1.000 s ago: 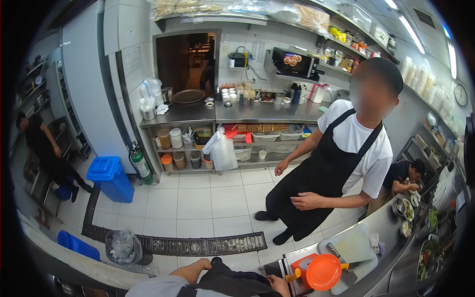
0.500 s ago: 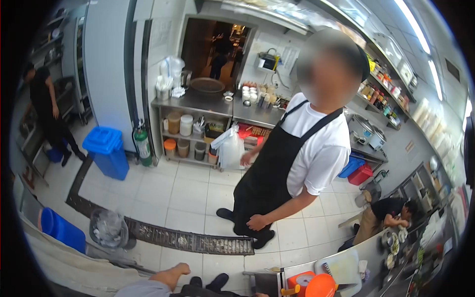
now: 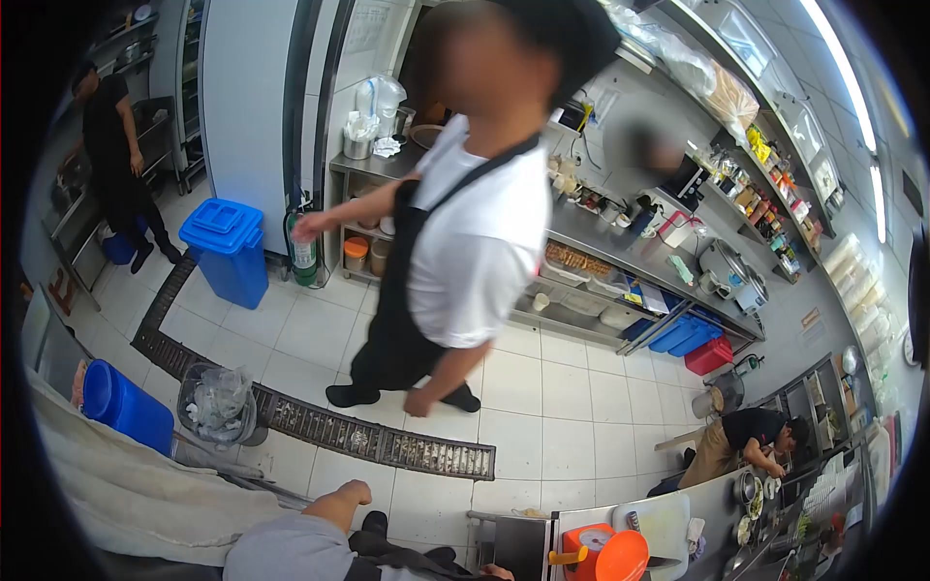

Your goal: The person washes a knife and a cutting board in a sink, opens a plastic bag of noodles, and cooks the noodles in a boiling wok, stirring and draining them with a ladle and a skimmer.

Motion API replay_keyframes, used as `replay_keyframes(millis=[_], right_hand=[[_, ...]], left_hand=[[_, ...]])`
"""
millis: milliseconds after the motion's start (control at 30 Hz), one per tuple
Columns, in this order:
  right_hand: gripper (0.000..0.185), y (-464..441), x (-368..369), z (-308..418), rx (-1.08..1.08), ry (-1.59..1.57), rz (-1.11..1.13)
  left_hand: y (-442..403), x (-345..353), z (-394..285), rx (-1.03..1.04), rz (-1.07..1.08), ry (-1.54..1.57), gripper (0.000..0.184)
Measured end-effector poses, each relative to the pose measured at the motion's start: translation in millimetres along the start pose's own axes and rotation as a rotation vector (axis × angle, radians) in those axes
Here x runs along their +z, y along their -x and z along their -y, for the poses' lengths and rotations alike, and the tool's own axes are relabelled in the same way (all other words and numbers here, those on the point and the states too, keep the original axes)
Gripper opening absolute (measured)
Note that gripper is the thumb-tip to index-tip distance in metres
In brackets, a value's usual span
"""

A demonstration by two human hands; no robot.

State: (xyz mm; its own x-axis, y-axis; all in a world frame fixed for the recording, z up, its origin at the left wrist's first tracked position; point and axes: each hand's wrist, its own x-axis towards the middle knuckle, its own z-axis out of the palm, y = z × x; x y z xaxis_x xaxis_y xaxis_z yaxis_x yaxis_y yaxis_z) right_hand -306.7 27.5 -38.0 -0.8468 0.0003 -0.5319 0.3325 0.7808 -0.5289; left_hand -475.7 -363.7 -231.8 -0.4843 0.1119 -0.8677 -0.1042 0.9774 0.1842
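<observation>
Striding, the aproned person (image 3: 475,242) has shifted leftward; my hands (image 3: 356,491) show neither openness nor hold clearly.

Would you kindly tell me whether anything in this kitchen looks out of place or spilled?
The open bin has crumpled plastic heaped to its rim, and pale specks show in the floor grate beside it, perhaps debris. Nothing looks plainly spilled.

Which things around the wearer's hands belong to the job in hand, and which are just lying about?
Likely in use, being nearest the right hand, though no contact shows:
- orange scale
- orange dish
- cutting board

Probably just about:
- lidded blue bin
- green cylinder
- bin of plastic bags
- red container
</observation>
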Motion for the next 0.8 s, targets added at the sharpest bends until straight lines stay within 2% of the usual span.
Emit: replay_keyframes(millis=[133, 233, 400, 533, 600, 633, 733, 800], right_hand=[[0.035, 24, -5, -7, 0.003, -0.013, -0.033], [0.034, 43, -1, -20, -0.002, -0.021, -0.043], [0.034, 67, 22, -69, -0.073, -0.016, -0.044], [0.034, 79, 32, -105, -0.226, -0.075, -0.083], [0.025, 92, 1, -64, -0.068, 0.249, 0.008], [0.025, 102, -3, -68, -0.082, 0.248, 0.014], [0.026, 136, -9, -81, -0.278, 0.105, -0.165], [0.025, 170, -15, -79, -0.265, 0.006, -0.164]], left_hand=[[-2, -17, -32, 0.108, -0.039, -0.119, 0.036], [6, -20, -48, 0.096, -0.058, -0.098, 0.036], [35, 9, -57, 0.059, -0.205, 0.0, 0.034], [54, 69, -42, -0.014, -0.217, 0.016, 0.035], [100, 97, -43, -0.033, -0.221, 0.035, 0.034], [111, 117, -42, -0.046, -0.226, 0.038, 0.034], [139, 197, -35, -0.078, -0.16, -0.071, 0.033], [137, 269, -31, -0.117, -0.073, -0.075, 0.033]])
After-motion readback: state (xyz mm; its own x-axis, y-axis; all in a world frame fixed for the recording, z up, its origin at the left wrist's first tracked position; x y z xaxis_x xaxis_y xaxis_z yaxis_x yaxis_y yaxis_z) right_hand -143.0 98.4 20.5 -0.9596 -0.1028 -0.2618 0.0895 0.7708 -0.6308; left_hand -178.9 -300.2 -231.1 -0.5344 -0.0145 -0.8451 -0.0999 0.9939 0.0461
